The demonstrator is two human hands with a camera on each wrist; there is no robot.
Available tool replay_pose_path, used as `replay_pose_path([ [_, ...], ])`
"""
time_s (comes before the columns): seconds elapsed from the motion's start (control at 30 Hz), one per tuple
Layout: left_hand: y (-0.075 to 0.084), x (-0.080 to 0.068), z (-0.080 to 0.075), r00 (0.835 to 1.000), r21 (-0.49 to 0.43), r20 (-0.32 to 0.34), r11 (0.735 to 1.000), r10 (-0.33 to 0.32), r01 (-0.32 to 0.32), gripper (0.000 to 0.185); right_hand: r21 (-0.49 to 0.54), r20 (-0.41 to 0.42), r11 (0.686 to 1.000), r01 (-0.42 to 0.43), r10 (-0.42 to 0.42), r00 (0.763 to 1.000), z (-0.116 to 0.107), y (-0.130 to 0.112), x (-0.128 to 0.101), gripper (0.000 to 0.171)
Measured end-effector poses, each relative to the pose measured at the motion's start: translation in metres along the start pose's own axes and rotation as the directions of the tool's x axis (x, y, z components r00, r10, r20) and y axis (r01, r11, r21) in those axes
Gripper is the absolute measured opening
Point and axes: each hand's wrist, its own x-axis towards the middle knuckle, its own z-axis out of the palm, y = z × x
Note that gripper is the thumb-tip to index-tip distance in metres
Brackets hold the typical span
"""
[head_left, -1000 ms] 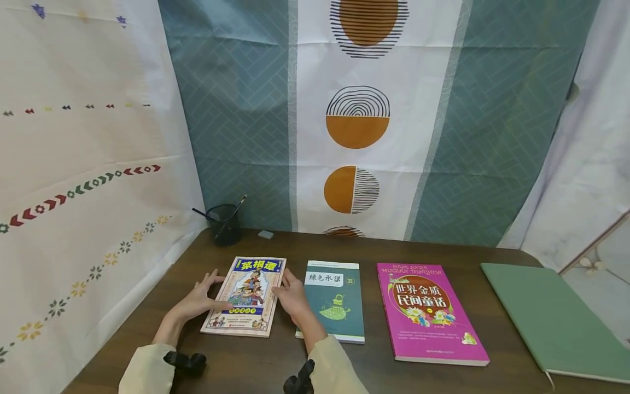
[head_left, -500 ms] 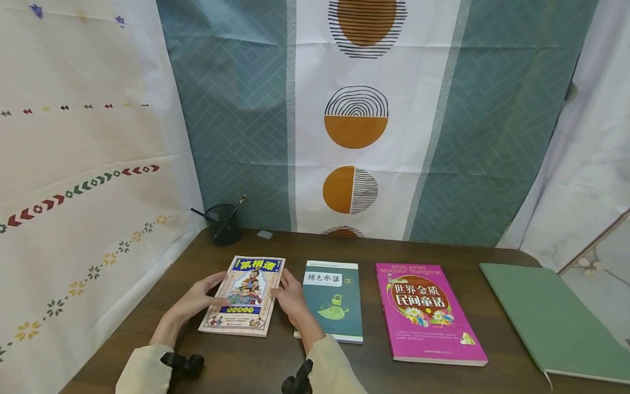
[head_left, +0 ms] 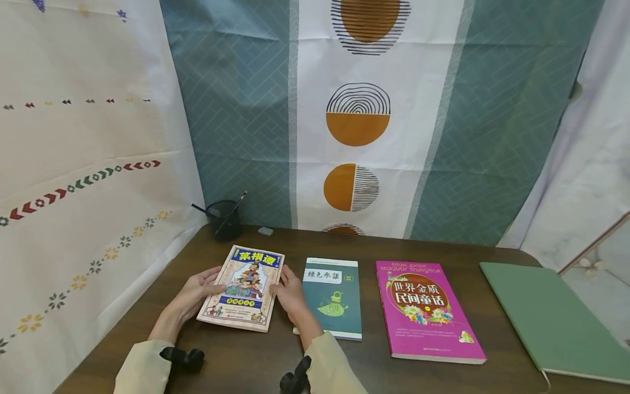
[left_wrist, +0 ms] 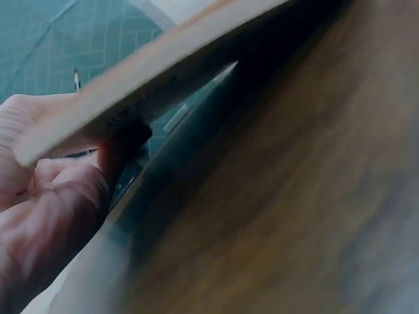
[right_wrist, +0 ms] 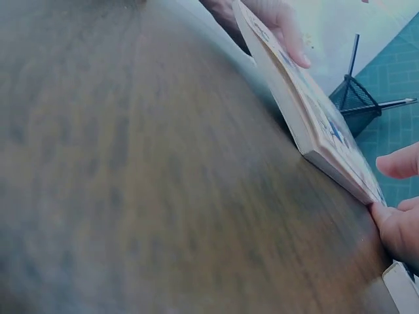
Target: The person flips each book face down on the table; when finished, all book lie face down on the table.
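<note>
Both forearms extend forward over the surface (head_left: 275, 350). The left hand (head_left: 194, 293) grips the left edge of the illustrated book (head_left: 243, 288), thumb on the cover, lifting that side. The right hand (head_left: 290, 293) touches the right edge; its grip appears loose, though the view is partial.

Four books lie in a row across the desk (head_left: 275, 361). The illustrated paperback (head_left: 243, 287) sits nearest the left edge, between the left hand (head_left: 194, 293) and the right hand (head_left: 291, 295). Rightward follow the slim paperback (head_left: 332, 298), the fairy-tale book (head_left: 425, 309) and the notebook (head_left: 551, 320). At the back left corner stands the pen holder (head_left: 223, 220), with the eraser (head_left: 265, 231) just right of it.
</note>
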Motion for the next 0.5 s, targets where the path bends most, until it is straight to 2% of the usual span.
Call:
replay_pose_path([
  [0.23,0.009,-0.003,0.003,1.000,-0.020,0.004,1.000,0.000,0.000,0.079,-0.008,0.015,1.000,0.025,-0.025,1.000,0.003,-0.001,0.000,0.073],
  [0.5,0.028,-0.005,0.014,0.998,0.004,0.022,0.998,0.055,-0.055,0.077,-0.002,0.023,1.000,0.023,-0.022,0.999,-0.001,0.000,0.002,0.069],
])
